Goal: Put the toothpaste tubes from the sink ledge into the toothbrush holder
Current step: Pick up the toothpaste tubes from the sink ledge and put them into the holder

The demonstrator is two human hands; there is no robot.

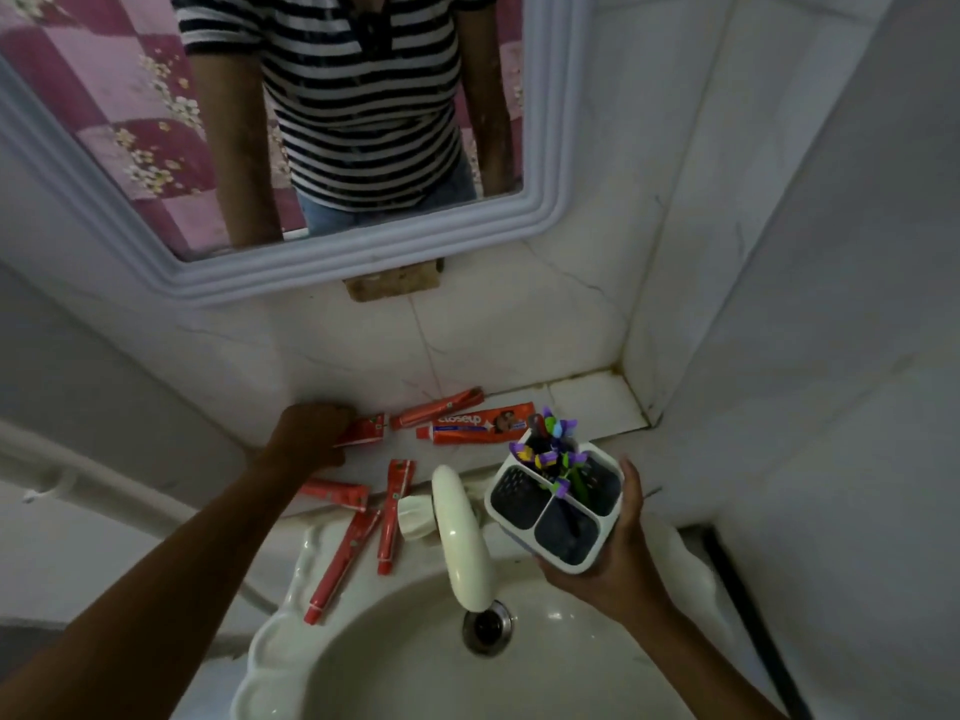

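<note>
Several red toothpaste tubes lie on the white ledge behind the sink. My left hand (311, 433) is closed around the leftmost tube (366, 430), which still rests on the ledge by the wall. Beside it lie a slanted tube (439, 407) and a large Closeup tube (478, 423). Nearer the basin lie a short tube (337, 493), an upright-pointing tube (393, 511) and a long slanted tube (345, 561). My right hand (618, 553) holds the white toothbrush holder (556, 504) above the sink's right side; toothbrushes stand in its far compartment, and the two near compartments look empty.
A white curved tap (462, 532) rises between the tubes and the holder, over the basin drain (487, 623). A framed mirror (337, 122) hangs above, showing a person in a striped shirt. Tiled walls close in behind and on the right; a pipe (78, 475) runs along the left wall.
</note>
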